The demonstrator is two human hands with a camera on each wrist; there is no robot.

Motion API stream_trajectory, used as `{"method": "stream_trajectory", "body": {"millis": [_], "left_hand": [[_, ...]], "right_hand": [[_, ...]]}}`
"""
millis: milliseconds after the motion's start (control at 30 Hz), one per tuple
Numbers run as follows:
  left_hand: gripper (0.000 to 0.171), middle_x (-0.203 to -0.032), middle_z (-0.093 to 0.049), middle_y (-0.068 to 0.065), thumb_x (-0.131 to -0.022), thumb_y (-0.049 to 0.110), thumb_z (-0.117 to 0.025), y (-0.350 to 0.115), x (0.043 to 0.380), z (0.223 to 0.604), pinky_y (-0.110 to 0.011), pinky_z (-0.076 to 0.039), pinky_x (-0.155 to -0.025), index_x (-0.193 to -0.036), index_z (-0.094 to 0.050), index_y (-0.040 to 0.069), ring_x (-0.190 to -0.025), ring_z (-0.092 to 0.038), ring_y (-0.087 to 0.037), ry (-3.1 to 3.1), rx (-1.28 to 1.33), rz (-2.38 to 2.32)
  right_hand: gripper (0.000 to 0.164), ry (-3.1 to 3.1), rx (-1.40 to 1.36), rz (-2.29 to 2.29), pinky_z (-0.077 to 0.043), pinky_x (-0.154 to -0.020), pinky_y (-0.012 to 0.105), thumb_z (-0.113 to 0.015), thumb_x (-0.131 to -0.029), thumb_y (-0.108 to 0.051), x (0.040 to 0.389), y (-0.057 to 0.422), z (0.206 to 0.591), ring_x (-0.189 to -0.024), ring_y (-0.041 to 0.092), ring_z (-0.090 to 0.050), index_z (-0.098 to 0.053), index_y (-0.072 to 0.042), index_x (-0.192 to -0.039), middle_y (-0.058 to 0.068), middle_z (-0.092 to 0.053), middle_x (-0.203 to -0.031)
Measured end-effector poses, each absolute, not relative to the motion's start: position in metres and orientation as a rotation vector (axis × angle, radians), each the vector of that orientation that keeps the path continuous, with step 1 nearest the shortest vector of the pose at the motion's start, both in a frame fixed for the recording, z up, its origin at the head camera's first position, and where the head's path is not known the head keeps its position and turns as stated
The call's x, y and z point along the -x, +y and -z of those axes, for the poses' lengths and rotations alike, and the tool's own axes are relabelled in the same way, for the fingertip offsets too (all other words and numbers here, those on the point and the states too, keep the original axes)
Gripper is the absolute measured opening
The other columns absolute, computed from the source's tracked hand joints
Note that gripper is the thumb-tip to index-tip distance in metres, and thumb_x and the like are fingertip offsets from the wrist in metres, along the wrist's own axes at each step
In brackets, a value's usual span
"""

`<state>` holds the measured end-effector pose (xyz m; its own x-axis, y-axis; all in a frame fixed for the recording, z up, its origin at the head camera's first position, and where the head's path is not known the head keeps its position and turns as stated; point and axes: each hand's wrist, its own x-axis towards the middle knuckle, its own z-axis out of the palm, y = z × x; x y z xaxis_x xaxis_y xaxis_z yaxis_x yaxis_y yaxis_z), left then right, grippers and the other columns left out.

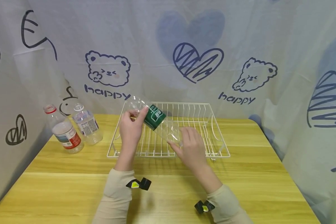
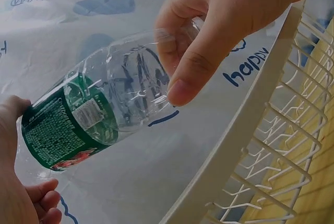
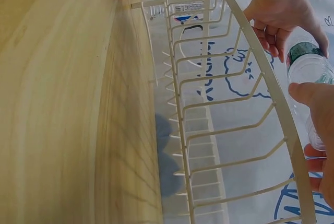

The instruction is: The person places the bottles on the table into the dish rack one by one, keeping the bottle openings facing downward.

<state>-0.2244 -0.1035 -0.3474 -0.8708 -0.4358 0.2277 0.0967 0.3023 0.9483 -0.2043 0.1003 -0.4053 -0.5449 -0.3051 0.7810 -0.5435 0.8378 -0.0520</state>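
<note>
A clear plastic bottle (image 1: 155,117) with a green label is held at a slant above the white wire rack (image 1: 168,156). My left hand (image 1: 131,128) grips it beside the label, thumb on the near side. At the bottle's lower, tapering end, my right hand (image 1: 192,147) pinches it between thumb and fingers. In the left wrist view, the right hand (image 2: 224,23) covers that end of the bottle (image 2: 130,88). The right wrist view shows the bottle (image 3: 305,72) between both hands, beyond the rack's rim (image 3: 279,112).
Left of the rack stand two uncapped clear bottles: one with a red and white label (image 1: 68,138), the other with a pale label (image 1: 88,126). Everything sits on a wooden table (image 1: 72,183). A printed cloth (image 1: 154,62) hangs behind.
</note>
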Motion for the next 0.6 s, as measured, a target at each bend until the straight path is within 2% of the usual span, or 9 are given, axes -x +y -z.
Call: {"method": "stream_trajectory", "body": {"millis": [167, 367, 600], "left_hand": [[0.06, -0.095, -0.048, -0.003, -0.08, 0.06, -0.067, -0.103, 0.227, 0.34, -0.031, -0.038, -0.07, -0.096, -0.056, 0.004, -0.086, -0.042, -0.018, -2.075, -0.31, 1.573], [0.068, -0.105, -0.053, -0.009, -0.078, 0.065, -0.065, -0.105, 0.234, 0.331, -0.038, -0.037, -0.084, -0.108, -0.06, 0.005, -0.098, -0.045, -0.023, -2.139, -0.292, 1.436], [0.071, -0.11, -0.054, -0.009, -0.076, 0.071, -0.062, -0.107, 0.243, 0.322, -0.049, -0.033, -0.096, -0.11, -0.058, 0.009, -0.106, -0.043, -0.027, -2.227, -0.222, 1.183]], "right_hand": [[0.064, -2.18, -0.623, -0.385, -0.053, -0.09, 0.042, -0.074, -0.079, -0.045, 0.205, 0.1, 0.404, -0.101, 0.031, -0.061, -0.058, 0.003, -0.117, 0.017, -0.063, -0.109], [0.072, -2.163, -0.648, -0.393, -0.052, -0.094, 0.044, -0.072, -0.079, -0.052, 0.206, 0.106, 0.402, -0.107, 0.033, -0.061, -0.057, 0.003, -0.123, 0.018, -0.062, -0.114], [0.077, -2.177, -0.643, -0.388, -0.047, -0.1, 0.047, -0.044, -0.092, -0.067, 0.205, 0.124, 0.4, -0.115, 0.035, -0.056, -0.053, 0.001, -0.128, 0.019, -0.059, -0.121]]}}
